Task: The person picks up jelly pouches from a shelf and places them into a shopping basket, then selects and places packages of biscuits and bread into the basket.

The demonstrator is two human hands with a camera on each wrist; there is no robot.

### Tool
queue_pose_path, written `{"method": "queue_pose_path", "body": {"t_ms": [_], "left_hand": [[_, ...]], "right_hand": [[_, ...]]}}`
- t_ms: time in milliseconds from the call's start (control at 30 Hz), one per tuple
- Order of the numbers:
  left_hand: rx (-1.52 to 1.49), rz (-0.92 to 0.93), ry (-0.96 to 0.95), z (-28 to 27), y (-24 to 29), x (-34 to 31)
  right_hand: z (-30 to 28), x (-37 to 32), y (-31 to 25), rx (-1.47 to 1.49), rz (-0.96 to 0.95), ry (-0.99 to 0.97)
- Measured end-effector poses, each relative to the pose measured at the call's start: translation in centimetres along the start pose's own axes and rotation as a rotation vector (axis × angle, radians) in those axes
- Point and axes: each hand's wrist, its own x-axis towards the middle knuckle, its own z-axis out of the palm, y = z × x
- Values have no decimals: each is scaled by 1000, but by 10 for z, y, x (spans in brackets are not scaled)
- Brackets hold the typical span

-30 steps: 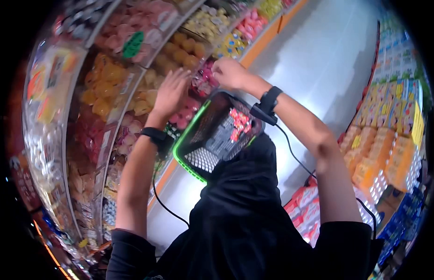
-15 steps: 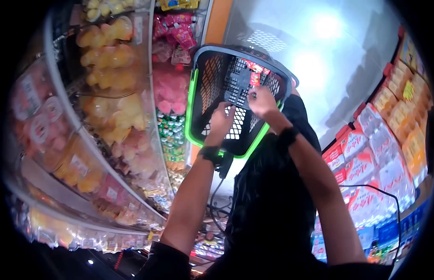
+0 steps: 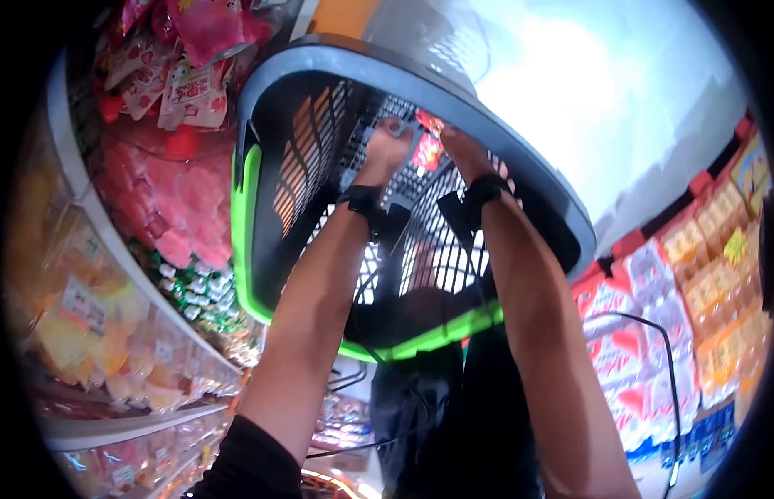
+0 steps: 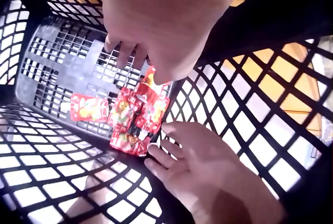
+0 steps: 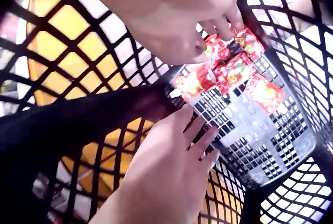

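Several red packets (image 3: pixel 427 151) (image 4: pixel 122 110) (image 5: pixel 237 71) lie together on the floor of a dark mesh basket (image 3: pixel 319 60) with a green handle (image 3: pixel 246 224). Both hands are down inside it. My left hand (image 3: pixel 387 152) (image 4: pixel 166 21) (image 5: pixel 166 164) has its fingers loosely bent and spread beside the packets, holding nothing visible. At the packets' other side, my right hand (image 3: pixel 464 154) (image 4: pixel 200 164) (image 5: pixel 174 18) has relaxed fingers at their edge; whether the fingertips touch them is unclear.
Pink sweets (image 3: pixel 167 200) and bagged candy (image 3: pixel 196 91) fill bins on the left, beside curved shelf edges. Boxed and bottled goods (image 3: pixel 719 291) are stacked on the right. Pale floor (image 3: pixel 570 91) shows beyond the basket. A black cable (image 3: pixel 671 366) hangs by the right arm.
The hands have moved from the candy bins to above the basket, then deeper inside, toward the red packets. The view has turned, and the basket appears much larger.
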Motion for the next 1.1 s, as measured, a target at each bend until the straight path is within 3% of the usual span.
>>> {"method": "queue_pose_path", "body": {"t_ms": [33, 67, 267, 467, 667, 767, 800, 867, 900, 967, 1033, 1067, 1100], "left_hand": [[102, 24, 76, 2, 4, 9], [17, -95, 60, 18, -11, 25], [174, -84, 47, 38, -15, 48], [270, -83, 37, 65, -48, 73], [196, 62, 38, 46, -51, 49], [-112, 206, 21, 17, -36, 12], [-278, 125, -30, 6, -27, -5], [-715, -311, -135, -21, 21, -36], [-911, -543, -114, -34, 46, -52], [-1266, -639, -254, -60, 59, -90], [-1388, -626, -210, -96, 126, -146], [-1600, -566, -294, -108, 124, -164], [-1653, -477, -361, -136, 171, -193]], "right_hand": [[-1, 11, 3, -10, 82, -86], [1, 17, 6, -32, 156, -162], [55, 36, 28, -183, 236, -329], [84, 35, 30, -243, 201, -442], [75, 17, 38, -134, 85, -465], [37, 16, 19, 100, 27, -414], [24, 14, -1, 110, 195, -340], [-19, 1, -32, 377, 377, -236], [-38, -3, -45, 585, 451, -303], [-81, -11, -71, 859, 527, -437], [-131, -22, -97, 1006, 505, -594], [-166, -35, -111, 1194, 509, -526], [-198, -47, -122, 1383, 505, -456]]}}
